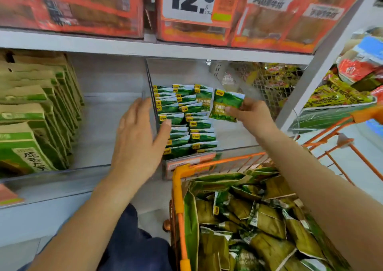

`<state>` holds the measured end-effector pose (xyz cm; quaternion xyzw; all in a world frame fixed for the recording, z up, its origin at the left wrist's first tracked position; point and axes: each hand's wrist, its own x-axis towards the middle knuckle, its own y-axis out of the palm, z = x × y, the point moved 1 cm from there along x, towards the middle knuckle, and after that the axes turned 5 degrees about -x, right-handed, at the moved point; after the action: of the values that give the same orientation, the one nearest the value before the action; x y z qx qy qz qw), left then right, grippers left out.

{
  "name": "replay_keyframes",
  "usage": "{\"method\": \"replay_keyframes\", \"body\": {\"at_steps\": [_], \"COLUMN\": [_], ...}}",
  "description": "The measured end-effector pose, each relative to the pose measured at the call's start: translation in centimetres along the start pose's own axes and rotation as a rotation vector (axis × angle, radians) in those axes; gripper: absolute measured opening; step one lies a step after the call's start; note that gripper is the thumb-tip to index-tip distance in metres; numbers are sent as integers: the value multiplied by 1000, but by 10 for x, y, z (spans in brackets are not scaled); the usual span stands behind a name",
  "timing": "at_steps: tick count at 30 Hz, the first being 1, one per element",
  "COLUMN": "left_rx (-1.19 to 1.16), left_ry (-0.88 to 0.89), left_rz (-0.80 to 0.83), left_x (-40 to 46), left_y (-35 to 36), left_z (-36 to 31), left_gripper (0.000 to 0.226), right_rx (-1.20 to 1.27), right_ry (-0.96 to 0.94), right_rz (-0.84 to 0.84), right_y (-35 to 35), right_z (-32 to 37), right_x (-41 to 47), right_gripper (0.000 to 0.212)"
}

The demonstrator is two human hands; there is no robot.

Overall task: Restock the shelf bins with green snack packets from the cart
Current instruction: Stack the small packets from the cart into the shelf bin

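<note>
A green packet (226,105) is pinched in the right hand (250,113) at frame centre, beside the stacked packets (186,123) in the bin (234,134). The left hand (138,138) is spread flat against the clear divider (152,96).

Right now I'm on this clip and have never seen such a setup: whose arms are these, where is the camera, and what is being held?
There is no machine here. A person wears one wide-angle camera on the head, looking forward and down, so both bare arms reach in from below. The right hand pinches one green snack packet beside the packets standing in rows in a clear shelf bin. The left hand lies open against the bin's clear divider, its thumb touching the rows. Below is an orange cart full of loose green packets. Brown-and-green bags fill the shelf on the left.
</note>
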<state>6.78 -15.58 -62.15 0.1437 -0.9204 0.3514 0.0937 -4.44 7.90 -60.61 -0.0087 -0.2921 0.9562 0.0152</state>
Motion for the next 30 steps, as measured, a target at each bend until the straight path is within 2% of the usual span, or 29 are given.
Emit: {"method": "replay_keyframes", "body": {"at_steps": [3, 7, 9, 12, 13, 15, 16, 18, 21, 23, 25, 27, 28, 30], "left_rx": [-19, 22, 36, 60, 66, 65, 63, 61, 63, 61, 57, 59, 59, 60], "left_ry": [8, 16, 21, 33, 37, 37, 37, 36, 45, 36, 31, 40, 43, 39], "left_rz": [27, 37, 41, 47, 48, 57, 58, 53, 47, 46, 42, 36, 34, 38], "left_x": [5, 10, 11, 12, 12, 12, 12, 12, 12, 13, 13, 13, 13, 12], "left_y": [10, 15, 14, 13, 13, 14, 14, 15, 15, 16, 16, 16, 16, 16], "left_z": [1, 3, 3, 1, 1, 1, 1, 1, 2, 2, 2, 2, 2, 2], "left_gripper": [64, 67, 66, 65, 65, 65, 65, 65, 62, 66, 67, 65, 63, 62], "right_rx": [-49, -81, -172, -133, -99, -40, -39, -40, -95, -182, -256, -225, -143, -18], "right_ry": [88, 235, 202, 213, 227, 261, 268, 225, 139, 126, 128, 146, 159, 166], "right_rz": [29, 100, 108, 80, 93, 152, 182, 217, 169, 60, -9, 17, 59, 173], "right_y": [20, 44, 53, 65, 67, 71, 72, 75, 82, 82, 80, 79, 80, 82], "right_z": [-14, -16, -16, -24, -26, -30, -30, -29, -33, -37, -35, -31, -31, -28], "right_x": [54, 96, 105, 112, 113, 111, 109, 108, 115, 121, 121, 119, 118, 112], "right_gripper": [16, 38, 38, 37, 33, 14, 10, 20, 3, 6, 23, 48, 51, 41]}}
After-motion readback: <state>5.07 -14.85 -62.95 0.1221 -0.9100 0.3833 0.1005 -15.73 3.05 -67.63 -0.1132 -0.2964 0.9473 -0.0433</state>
